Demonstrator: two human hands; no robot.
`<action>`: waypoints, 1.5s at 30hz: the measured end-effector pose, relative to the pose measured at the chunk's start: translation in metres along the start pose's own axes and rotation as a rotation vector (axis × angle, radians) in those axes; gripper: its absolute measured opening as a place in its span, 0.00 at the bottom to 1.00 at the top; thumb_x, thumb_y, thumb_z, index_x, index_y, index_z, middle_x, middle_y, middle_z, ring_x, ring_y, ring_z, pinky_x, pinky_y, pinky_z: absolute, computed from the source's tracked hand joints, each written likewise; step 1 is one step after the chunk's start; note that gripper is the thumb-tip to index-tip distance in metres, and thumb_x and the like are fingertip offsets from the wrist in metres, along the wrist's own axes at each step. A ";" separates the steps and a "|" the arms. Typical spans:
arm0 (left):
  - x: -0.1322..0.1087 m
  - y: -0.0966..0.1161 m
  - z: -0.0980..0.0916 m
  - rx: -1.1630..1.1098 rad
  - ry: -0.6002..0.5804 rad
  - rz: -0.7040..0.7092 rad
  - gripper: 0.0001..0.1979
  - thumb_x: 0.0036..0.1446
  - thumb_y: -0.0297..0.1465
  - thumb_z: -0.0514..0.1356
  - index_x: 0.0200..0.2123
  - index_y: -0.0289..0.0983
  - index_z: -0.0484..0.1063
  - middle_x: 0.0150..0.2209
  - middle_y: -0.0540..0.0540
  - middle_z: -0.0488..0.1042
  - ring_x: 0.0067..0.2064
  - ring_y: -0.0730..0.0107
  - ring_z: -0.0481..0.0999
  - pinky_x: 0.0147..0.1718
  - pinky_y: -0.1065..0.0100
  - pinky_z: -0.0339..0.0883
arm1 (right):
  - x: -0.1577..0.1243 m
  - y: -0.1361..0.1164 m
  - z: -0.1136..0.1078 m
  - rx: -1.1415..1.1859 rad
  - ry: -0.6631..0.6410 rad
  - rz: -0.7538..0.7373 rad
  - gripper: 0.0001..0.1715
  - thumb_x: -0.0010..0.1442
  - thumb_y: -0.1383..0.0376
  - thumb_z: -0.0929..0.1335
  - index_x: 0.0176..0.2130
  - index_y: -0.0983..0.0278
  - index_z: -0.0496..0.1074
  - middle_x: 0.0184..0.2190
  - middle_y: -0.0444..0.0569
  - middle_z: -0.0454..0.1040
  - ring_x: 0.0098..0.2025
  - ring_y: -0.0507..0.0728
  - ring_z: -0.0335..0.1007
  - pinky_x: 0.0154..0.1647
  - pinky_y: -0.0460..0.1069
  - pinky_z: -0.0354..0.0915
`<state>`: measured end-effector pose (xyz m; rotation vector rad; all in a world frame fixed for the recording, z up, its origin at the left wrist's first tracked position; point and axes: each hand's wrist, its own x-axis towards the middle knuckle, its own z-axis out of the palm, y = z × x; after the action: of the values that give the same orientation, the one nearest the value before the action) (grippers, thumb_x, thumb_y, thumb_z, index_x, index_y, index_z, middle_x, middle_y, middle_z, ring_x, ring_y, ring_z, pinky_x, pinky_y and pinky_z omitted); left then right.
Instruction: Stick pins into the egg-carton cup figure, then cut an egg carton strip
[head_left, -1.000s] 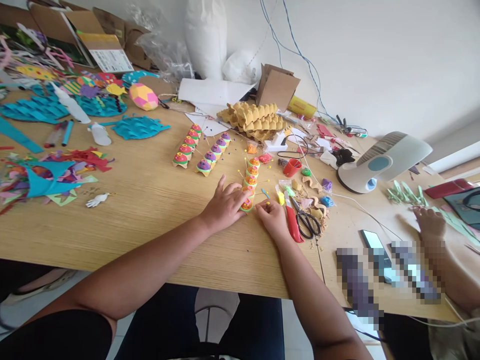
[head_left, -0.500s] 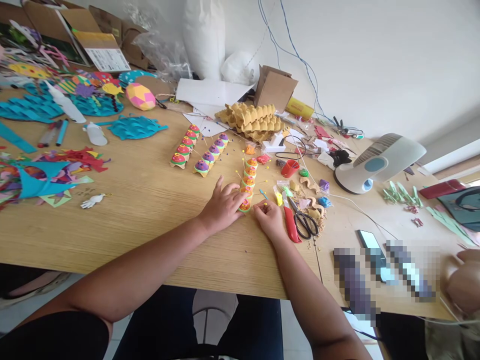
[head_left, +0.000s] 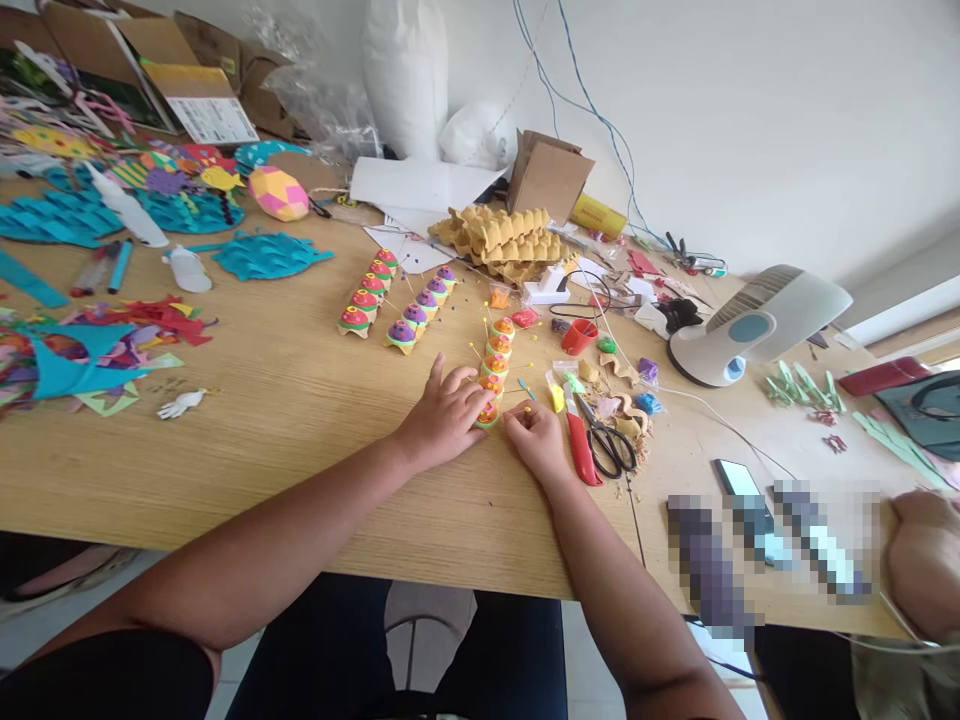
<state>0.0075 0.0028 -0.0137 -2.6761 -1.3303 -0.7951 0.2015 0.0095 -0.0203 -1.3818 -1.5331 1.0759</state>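
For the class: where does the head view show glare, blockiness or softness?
Head view: the table has a pale sheen toward the right; head view: square blocks mask part of a phone; head view: the pins beside the orange egg-carton strip look too soft for detail.

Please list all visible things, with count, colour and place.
table: 1, brown, centre
orange strip: 1, orange, centre
purple strip: 1, purple, centre
red strip: 1, red, centre left
egg trays: stack, tan, back
scissors: 1, black handles, right
cutter: 1, red, beside scissors
cup: 1, red, behind scissors
fan: 1, white, right
paper pieces: many, mixed colours, left
ball: 1, pink-yellow, back left
boxes: several, brown, back
sack: 1, white, back
another person's arm: 1, right edge
left grip: 1, on orange strip
right grip: 1, pinching yellow pin
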 end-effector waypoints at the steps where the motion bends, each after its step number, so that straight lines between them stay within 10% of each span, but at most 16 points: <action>1: 0.000 0.000 0.000 0.002 -0.004 -0.001 0.21 0.58 0.33 0.66 0.54 0.38 0.72 0.50 0.39 0.78 0.64 0.45 0.64 0.69 0.29 0.34 | 0.000 0.000 0.000 -0.005 -0.002 -0.002 0.09 0.51 0.60 0.68 0.26 0.62 0.68 0.18 0.39 0.64 0.20 0.48 0.53 0.22 0.46 0.48; 45: 0.006 0.004 -0.005 0.018 -0.006 -0.018 0.12 0.56 0.30 0.65 0.44 0.40 0.75 0.43 0.41 0.80 0.61 0.47 0.68 0.69 0.29 0.32 | 0.002 0.009 0.005 -0.160 -0.011 -0.085 0.07 0.52 0.61 0.67 0.26 0.61 0.68 0.18 0.38 0.62 0.21 0.49 0.53 0.23 0.46 0.50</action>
<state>0.0113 0.0038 -0.0062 -2.6584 -1.3585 -0.7740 0.1999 0.0115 -0.0302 -1.4052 -1.7008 0.9275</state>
